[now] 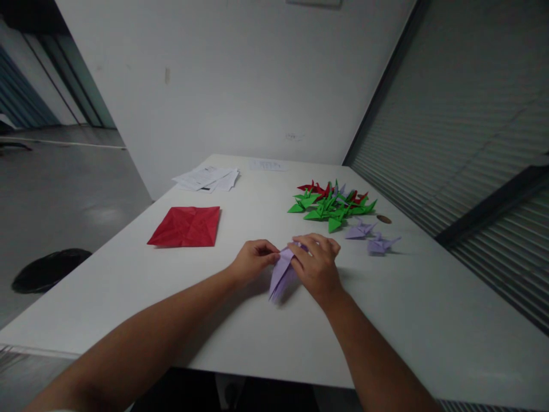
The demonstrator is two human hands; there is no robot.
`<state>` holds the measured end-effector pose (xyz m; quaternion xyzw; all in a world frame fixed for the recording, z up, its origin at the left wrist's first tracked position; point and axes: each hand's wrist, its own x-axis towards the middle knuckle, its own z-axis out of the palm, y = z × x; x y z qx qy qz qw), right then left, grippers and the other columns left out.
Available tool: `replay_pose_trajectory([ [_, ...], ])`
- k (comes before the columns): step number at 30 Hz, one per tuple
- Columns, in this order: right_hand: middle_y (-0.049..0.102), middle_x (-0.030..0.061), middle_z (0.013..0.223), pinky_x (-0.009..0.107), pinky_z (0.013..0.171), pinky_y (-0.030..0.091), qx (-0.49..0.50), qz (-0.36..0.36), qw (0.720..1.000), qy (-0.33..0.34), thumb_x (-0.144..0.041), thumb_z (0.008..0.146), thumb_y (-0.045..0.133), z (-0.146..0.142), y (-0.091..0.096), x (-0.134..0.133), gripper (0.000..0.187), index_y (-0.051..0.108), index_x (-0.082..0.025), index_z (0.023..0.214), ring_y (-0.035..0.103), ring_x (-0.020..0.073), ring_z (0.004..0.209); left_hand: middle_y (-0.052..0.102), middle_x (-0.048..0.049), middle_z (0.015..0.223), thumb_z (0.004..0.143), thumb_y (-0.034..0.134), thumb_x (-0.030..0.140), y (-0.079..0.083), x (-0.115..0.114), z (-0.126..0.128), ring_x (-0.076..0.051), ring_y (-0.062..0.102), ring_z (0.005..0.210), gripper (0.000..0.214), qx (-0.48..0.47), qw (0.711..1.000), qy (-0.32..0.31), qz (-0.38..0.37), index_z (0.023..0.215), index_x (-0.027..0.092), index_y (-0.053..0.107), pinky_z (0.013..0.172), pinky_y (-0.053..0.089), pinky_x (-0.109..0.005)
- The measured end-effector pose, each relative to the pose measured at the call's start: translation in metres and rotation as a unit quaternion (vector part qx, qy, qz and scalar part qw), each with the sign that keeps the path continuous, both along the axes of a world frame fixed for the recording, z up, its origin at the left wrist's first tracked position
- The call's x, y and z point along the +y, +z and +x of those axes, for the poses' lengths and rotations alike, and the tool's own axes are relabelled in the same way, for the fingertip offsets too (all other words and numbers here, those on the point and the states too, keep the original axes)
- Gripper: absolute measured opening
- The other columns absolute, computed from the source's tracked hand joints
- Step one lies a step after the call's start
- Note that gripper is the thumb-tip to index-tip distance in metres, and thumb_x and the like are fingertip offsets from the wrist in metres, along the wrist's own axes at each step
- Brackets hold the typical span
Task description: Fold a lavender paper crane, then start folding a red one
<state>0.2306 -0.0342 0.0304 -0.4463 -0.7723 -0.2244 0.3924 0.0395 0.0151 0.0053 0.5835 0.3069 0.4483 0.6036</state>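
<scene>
Nearest of all, below the grip, the front edge of the white table (257, 337) crosses in front of dark shapes underneath. Both bare forearms reach in over that edge, one from each side, and come together at a piece of purple paper (282, 272), which is partly folded, with narrow points that slant down toward the person. The left hand (256, 262) pinches its upper left edge between thumb and fingertips. The right hand (318, 264) is curled over its upper right part, fingers bent and grasping it; the paper beneath those fingers is hidden. The lower tip sits just above or on the tabletop; which one, I cannot tell.

To the right of the grip and a little beyond it stand two folded purple cranes, the nearer one (381, 244) close beside the farther one (360, 230). Left of the grip, well apart from it, a creased red sheet (189, 228) lies flat. Farther out, beyond the right hand, is a crowded cluster of cranes (316, 214), mostly green, with red and purple ones among them; a small brown disc (384, 219) shows at its right. Beyond the red sheet, loose printed pages (206, 178) overlap. Behind everything, straight ahead of the grip, rises a pale wall (249, 86), with slatted blinds (463, 126) along the right.
</scene>
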Motion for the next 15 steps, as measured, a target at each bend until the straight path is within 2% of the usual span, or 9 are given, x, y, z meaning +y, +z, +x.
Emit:
replay_pose_trajectory([
  [4,0.056,0.0162,0.138,0.051,0.104,0.039,0.134,-0.010,0.991,-0.003,-0.018,0.087,0.065,0.006,0.000,0.004,0.039,0.063,-0.022,0.125,0.051,0.0340,0.128,0.067,-0.0012,0.066,0.068,0.084,0.034,-0.002,0.004,0.000,-0.013,0.060,0.062,0.025,-0.023,0.999,0.048,-0.008,0.074,0.014,0.069,0.064,0.049,-0.027],
  [6,0.054,0.0177,0.137,0.051,0.099,0.046,0.245,-0.049,0.968,0.008,-0.026,0.086,0.065,0.009,-0.008,0.009,0.043,0.059,-0.021,0.128,0.052,0.0340,0.127,0.065,0.0005,0.065,0.068,0.083,0.030,-0.004,0.005,0.000,-0.012,0.059,0.062,0.023,-0.046,0.996,0.072,-0.019,0.075,0.015,0.067,0.063,0.048,-0.026],
  [7,0.057,0.0169,0.132,0.048,0.091,0.050,0.308,-0.092,0.947,0.015,-0.031,0.086,0.065,0.010,-0.013,0.012,0.043,0.057,-0.022,0.128,0.057,0.0321,0.120,0.065,0.0012,0.066,0.067,0.083,0.028,-0.004,0.006,0.000,-0.011,0.059,0.062,0.022,-0.059,0.995,0.082,-0.024,0.075,0.015,0.066,0.063,0.048,-0.026],
  [8,0.060,0.0151,0.126,0.044,0.084,0.053,0.375,-0.151,0.914,0.028,-0.037,0.087,0.065,0.011,-0.019,0.014,0.044,0.055,-0.022,0.126,0.062,0.0292,0.110,0.064,0.0018,0.067,0.067,0.083,0.026,-0.005,0.006,0.000,-0.011,0.059,0.062,0.022,-0.072,0.993,0.089,-0.028,0.076,0.016,0.065,0.062,0.048,-0.025],
  [10,0.066,0.0108,0.110,0.038,0.073,0.055,0.472,-0.288,0.830,0.069,-0.050,0.085,0.065,0.008,-0.027,0.018,0.046,0.055,-0.022,0.120,0.067,0.0243,0.091,0.064,0.0024,0.069,0.066,0.082,0.023,-0.006,0.007,0.000,-0.011,0.059,0.063,0.022,-0.092,0.990,0.098,-0.032,0.076,0.016,0.063,0.062,0.048,-0.025],
  [12,0.068,0.0075,0.100,0.033,0.068,0.053,0.528,-0.396,0.743,0.109,-0.057,0.084,0.065,0.003,-0.030,0.019,0.047,0.058,-0.022,0.113,0.067,0.0225,0.085,0.064,0.0026,0.070,0.068,0.080,0.022,-0.006,0.007,0.001,-0.011,0.059,0.063,0.019,-0.099,0.989,0.106,-0.032,0.076,0.016,0.063,0.061,0.048,-0.024],
  [13,0.068,0.0061,0.092,0.031,0.066,0.052,0.538,-0.434,0.710,0.131,-0.059,0.082,0.067,0.000,-0.030,0.018,0.046,0.061,-0.020,0.106,0.066,0.0214,0.081,0.065,0.0026,0.071,0.069,0.079,0.021,-0.006,0.006,0.001,-0.011,0.059,0.063,0.018,-0.098,0.989,0.108,-0.031,0.076,0.016,0.063,0.061,0.048,-0.025],
  [15,0.066,0.0035,0.079,0.028,0.062,0.049,0.549,-0.468,0.675,0.155,-0.061,0.080,0.071,-0.005,-0.028,0.016,0.045,0.064,-0.018,0.092,0.063,0.0184,0.071,0.065,0.0024,0.072,0.069,0.077,0.021,-0.006,0.006,0.001,-0.010,0.058,0.062,0.016,-0.090,0.989,0.111,-0.029,0.076,0.016,0.064,0.061,0.048,-0.025],
])
